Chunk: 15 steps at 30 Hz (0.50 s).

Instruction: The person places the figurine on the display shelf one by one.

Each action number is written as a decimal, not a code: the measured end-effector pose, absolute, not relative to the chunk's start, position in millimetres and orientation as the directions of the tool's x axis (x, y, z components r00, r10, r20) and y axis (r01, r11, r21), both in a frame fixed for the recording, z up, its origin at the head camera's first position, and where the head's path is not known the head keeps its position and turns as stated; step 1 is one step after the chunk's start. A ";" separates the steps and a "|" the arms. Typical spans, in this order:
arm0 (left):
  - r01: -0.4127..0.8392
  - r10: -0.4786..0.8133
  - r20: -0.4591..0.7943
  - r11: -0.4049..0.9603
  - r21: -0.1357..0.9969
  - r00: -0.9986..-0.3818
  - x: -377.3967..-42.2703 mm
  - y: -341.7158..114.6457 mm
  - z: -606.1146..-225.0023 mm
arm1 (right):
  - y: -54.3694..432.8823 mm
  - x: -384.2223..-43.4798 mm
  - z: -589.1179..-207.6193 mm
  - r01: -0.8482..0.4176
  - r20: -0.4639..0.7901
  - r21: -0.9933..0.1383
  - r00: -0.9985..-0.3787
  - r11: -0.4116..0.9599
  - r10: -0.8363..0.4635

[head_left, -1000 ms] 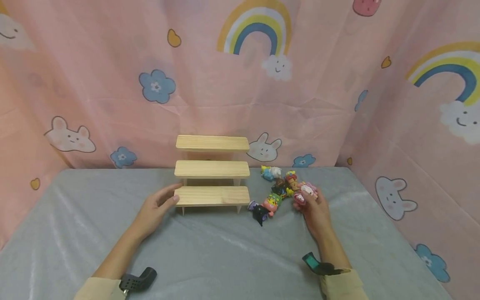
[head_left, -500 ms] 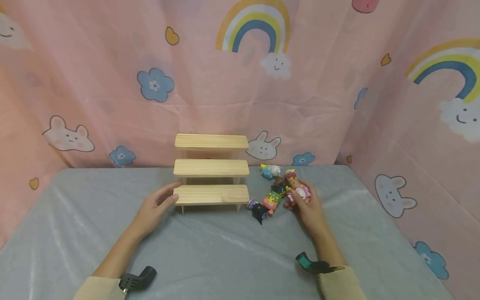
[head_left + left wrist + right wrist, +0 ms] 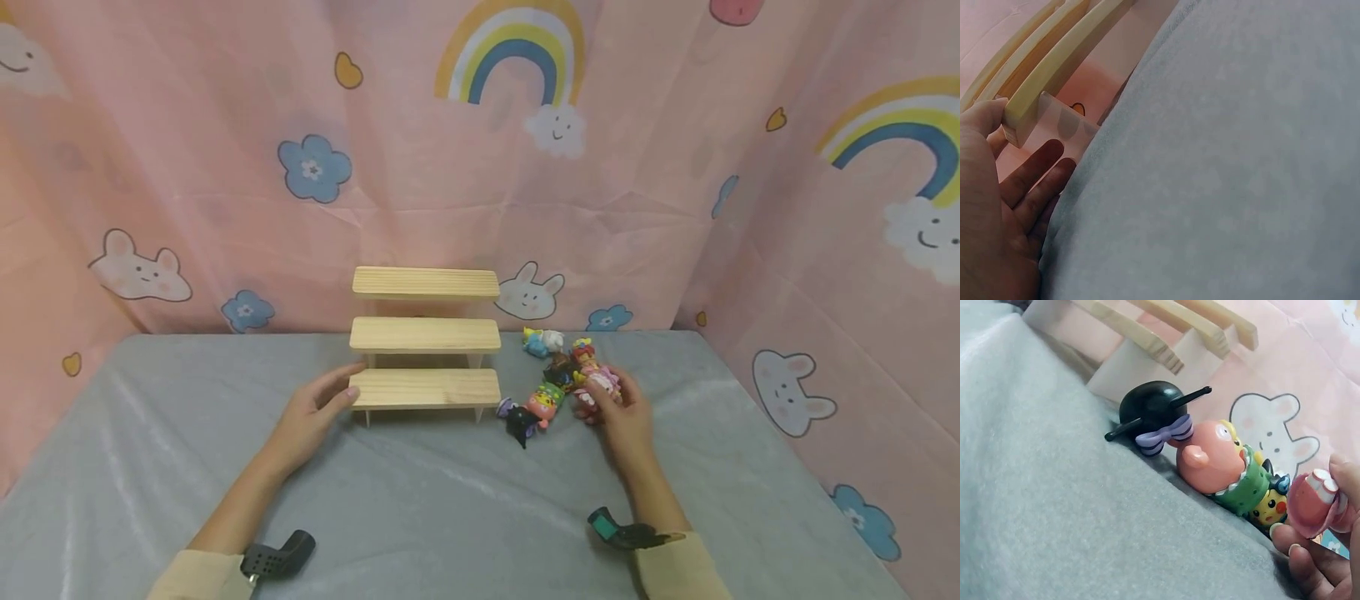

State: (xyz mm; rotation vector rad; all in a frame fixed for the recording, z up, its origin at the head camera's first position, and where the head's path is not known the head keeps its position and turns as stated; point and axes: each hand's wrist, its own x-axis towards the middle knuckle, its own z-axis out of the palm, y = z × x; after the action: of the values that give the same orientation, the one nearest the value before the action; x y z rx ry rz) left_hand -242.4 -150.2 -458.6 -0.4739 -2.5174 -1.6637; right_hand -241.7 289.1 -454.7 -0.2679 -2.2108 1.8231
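A three-tier wooden display stand (image 3: 424,390) with pale planks and clear supports stands near the back of the table. My left hand (image 3: 302,423) pinches the left end of its lowest plank between thumb and forefinger; the other fingers (image 3: 1038,181) stretch loosely below. To the right, my right hand (image 3: 628,427) holds a pink-and-white toy figurine (image 3: 1311,509), its white feet pointing up at the wrist camera. Beside it lie a black figurine (image 3: 1152,409) with a purple bow, a pink-headed figurine (image 3: 1207,464) in green, and a yellow-faced figurine (image 3: 1269,509).
A blue-and-white figurine (image 3: 543,342) lies behind the cluster, and a red-haired one (image 3: 582,350) is close to my right fingers. Grey cloth (image 3: 450,508) covers the table. Pink printed curtain (image 3: 405,183) rises right behind the stand.
My right hand has shifted left with the pink figurine, close against the other figurines, and turned it slightly. My left hand keeps its hold on the stand.
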 end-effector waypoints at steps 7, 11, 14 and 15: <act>0.308 0.210 0.246 0.355 0.883 -0.946 -242.9 -149.6 -457.9 | 290.3 -240.5 -451.8 0.022 0.035 -0.987 -0.938 0.159 0.346; 0.307 0.209 0.246 0.354 0.883 -0.947 -242.9 -149.2 -457.5 | 290.7 -240.4 -451.4 0.040 0.035 -0.977 -0.939 0.211 0.341; 0.309 0.210 0.246 0.369 0.877 -0.946 -241.5 -149.1 -456.1 | 291.3 -240.5 -452.1 0.035 0.047 -0.970 -0.945 0.242 0.323; 0.310 0.209 0.246 0.374 0.874 -0.946 -241.1 -149.0 -455.7 | 291.6 -240.4 -452.5 0.031 0.053 -0.967 -0.947 0.254 0.317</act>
State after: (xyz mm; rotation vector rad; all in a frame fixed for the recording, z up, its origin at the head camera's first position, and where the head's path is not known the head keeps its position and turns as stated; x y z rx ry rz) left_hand -241.1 -149.0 -455.7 -0.4784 -2.5253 -1.6382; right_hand -240.4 291.6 -452.5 -0.3244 -2.2892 1.7559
